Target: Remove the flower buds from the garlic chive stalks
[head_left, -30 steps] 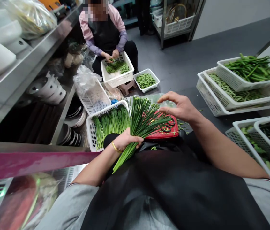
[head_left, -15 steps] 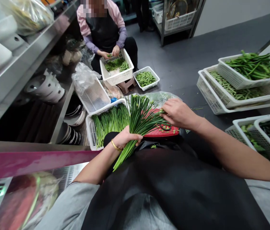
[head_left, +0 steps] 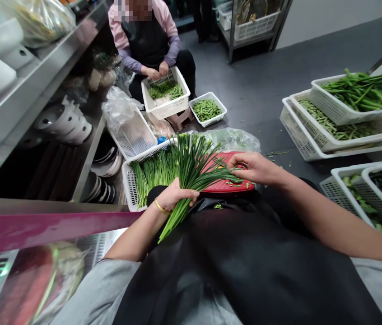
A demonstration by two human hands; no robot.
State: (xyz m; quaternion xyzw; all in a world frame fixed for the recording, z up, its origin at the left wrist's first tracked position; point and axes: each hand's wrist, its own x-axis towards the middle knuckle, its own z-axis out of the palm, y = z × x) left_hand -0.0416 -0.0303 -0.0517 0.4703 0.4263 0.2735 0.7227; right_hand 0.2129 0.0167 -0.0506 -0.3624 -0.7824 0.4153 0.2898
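My left hand (head_left: 174,196) grips a bunch of long green chive stalks (head_left: 196,164) by the lower stems, and the tips fan out over a red tray (head_left: 229,186) on my lap. My right hand (head_left: 253,168) lies low on the red tray, fingers reaching into the tips of the stalks. Whatever is under its palm is hidden. A white basket (head_left: 127,183) beside the tray holds more chive stalks laid side by side.
A seated person (head_left: 150,40) across from me sorts greens in a white basket (head_left: 167,108), with a smaller basket of cut greens (head_left: 207,110) beside it. Stacked white baskets of green beans (head_left: 313,135) stand at the right. A steel shelf (head_left: 42,67) with dishes runs along the left.
My right hand came down from above the stalks onto their tips and the red tray, covering the black scissors seen there earlier. My left hand kept its hold on the bunch.
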